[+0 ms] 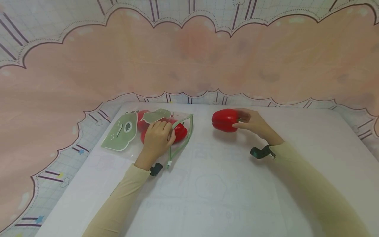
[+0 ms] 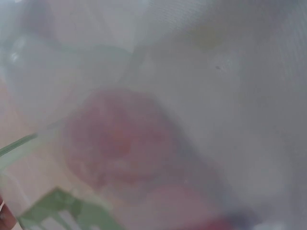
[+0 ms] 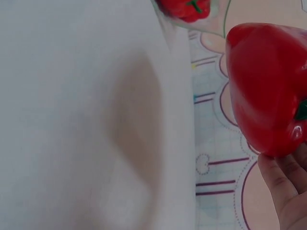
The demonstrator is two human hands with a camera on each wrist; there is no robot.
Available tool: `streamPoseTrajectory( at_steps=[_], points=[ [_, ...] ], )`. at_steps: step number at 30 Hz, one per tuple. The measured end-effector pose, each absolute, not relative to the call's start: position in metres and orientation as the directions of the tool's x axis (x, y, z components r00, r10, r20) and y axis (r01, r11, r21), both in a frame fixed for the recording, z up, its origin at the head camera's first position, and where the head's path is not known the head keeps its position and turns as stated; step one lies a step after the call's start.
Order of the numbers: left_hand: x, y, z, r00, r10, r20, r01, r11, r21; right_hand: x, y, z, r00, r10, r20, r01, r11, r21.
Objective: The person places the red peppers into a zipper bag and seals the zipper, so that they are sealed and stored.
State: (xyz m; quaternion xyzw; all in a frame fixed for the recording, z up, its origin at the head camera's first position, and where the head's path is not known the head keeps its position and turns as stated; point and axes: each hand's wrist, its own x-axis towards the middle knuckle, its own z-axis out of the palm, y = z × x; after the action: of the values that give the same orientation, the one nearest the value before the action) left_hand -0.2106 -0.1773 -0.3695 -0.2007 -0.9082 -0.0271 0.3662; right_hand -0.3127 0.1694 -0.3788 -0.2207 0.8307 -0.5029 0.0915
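My right hand (image 1: 251,123) grips a red bell pepper (image 1: 224,120) by its stem end, and a shadow lies on the table below it. In the right wrist view the bell pepper (image 3: 268,86) is large, with fingertips against its lower side. My left hand (image 1: 158,136) holds the upper part of a clear drawstring bag (image 1: 119,131) printed with a green cartoon face. Inside that bag is a red bell pepper (image 1: 180,132) near the mouth, with another red item (image 1: 142,120) behind the print. The left wrist view is hazy through the plastic, showing a blurred red shape (image 2: 120,139).
The bag's green drawstring (image 1: 190,131) loops out to the right, its white-tipped end (image 1: 169,163) on the white table (image 1: 207,197). A patterned peach cloth (image 1: 192,62) rises behind the table. Dark wrist devices (image 1: 260,152) hang below both wrists.
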Motion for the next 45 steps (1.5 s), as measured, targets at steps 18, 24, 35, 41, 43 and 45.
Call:
streamPoseTrajectory(
  at_steps=[18, 24, 35, 41, 43, 45],
  points=[
    [-0.211, -0.177, -0.370, -0.637, 0.354, 0.685, 0.397, 0.912, -0.102, -0.314, 0.129, -0.380, -0.840, -0.538, 0.063, -0.297, 0.359, -0.885],
    [-0.212, -0.178, -0.371, -0.621, 0.362, 0.695, 0.408, 0.907, -0.108, -0.317, 0.119, -0.383, -0.821, -0.566, 0.077, -0.315, 0.336, -0.888],
    [-0.215, -0.179, -0.373, -0.632, 0.355, 0.689, 0.397, 0.912, -0.105, -0.317, 0.103, -0.386, -0.815, -0.577, 0.057, -0.298, 0.333, -0.894],
    [-0.215, -0.178, -0.373, -0.640, 0.350, 0.684, 0.392, 0.914, -0.101, -0.314, 0.097, -0.384, -0.810, -0.584, 0.046, -0.287, 0.327, -0.900],
    [-0.215, -0.178, -0.373, -0.638, 0.350, 0.686, 0.393, 0.914, -0.101, -0.314, 0.095, -0.385, -0.807, -0.588, 0.050, -0.287, 0.317, -0.904],
    [-0.215, -0.178, -0.374, -0.637, 0.350, 0.686, 0.391, 0.915, -0.104, -0.317, 0.093, -0.390, -0.806, -0.590, 0.056, -0.291, 0.311, -0.905]
  ],
)
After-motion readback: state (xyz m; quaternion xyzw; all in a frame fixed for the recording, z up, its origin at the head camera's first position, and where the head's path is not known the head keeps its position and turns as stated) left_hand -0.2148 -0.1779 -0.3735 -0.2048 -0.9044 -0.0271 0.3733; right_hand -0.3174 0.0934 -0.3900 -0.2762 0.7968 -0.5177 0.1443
